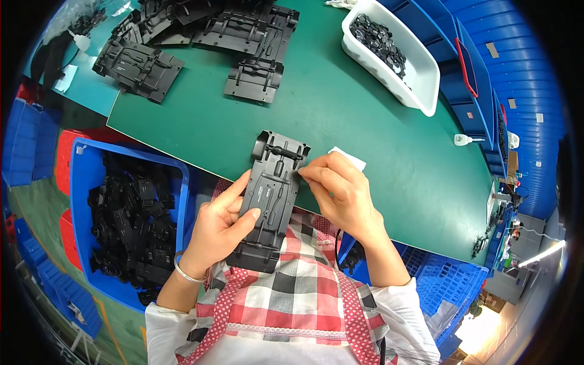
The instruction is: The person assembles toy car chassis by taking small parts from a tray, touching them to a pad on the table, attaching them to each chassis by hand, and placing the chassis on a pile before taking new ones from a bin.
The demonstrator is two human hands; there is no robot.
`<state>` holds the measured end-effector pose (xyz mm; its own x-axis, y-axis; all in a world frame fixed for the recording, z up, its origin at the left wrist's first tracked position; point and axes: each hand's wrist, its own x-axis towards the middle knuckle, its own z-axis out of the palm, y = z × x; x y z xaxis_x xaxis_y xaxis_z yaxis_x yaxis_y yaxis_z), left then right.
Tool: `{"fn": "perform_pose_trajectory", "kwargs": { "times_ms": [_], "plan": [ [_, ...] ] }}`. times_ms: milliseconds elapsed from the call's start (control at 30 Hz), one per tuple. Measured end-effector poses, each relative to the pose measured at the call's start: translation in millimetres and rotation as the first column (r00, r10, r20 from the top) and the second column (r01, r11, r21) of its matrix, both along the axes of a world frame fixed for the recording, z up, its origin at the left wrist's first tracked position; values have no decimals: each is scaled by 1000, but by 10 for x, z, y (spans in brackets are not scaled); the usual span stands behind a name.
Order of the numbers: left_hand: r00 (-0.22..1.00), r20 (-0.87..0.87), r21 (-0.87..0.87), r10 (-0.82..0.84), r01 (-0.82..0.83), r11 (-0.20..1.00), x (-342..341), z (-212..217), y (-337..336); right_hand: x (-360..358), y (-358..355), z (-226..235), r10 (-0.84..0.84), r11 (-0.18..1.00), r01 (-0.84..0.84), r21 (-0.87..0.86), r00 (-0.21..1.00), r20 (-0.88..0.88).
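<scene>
- Only got the head cam here, so call the middle of that view the clock centre.
- The star is a long black plastic part (271, 191), just off centre toward 9. It's held over the near edge of the green table (413, 182), long axis running from about 7 up to a bit past 12, ribbed side facing the camera. Can't tell if it touches the table.
- Left hand (222, 219) is clamped on the part's left edge, thumb lying across the face. There's a silver bangle (185, 272) on that wrist.
- Right hand (347, 191) is at the opposite edge near the upper end, thumb and index fingertips bunched close together. Can't tell if something tiny is pinched in there. So the two hands are apart, with the part between them.
- White sheet-like thing (351, 159) peeks out just beyond the right hand, toward 1.
- Pile of similar black parts (234, 33) at 11, overlapping each other, with more of them spreading to 10.
- White bin (423, 79) at 1, holding small black pieces (377, 42).
- White squeeze bottle (463, 139) between 2 and 3.
- Blue crate (82, 201) between 8 and 9, loaded with black pieces (134, 213).
- Checked apron (304, 280) at 6, under the part's lower end.
</scene>
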<state>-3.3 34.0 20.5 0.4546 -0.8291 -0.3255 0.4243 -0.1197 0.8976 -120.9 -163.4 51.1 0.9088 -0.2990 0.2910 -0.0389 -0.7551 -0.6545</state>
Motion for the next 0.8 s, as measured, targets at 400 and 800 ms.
{"fn": "perform_pose_trajectory", "kwargs": {
  "times_ms": [400,800],
  "plan": [
    [1000,24,-6,-4,5,1000,8,14,-9,39,-19,0,58,996,-56,-70,998,27],
    [1000,22,-13,-2,3,1000,-1,-8,8,-9,38,-57,45,994,-38,-106,997,70]
  ]
}}
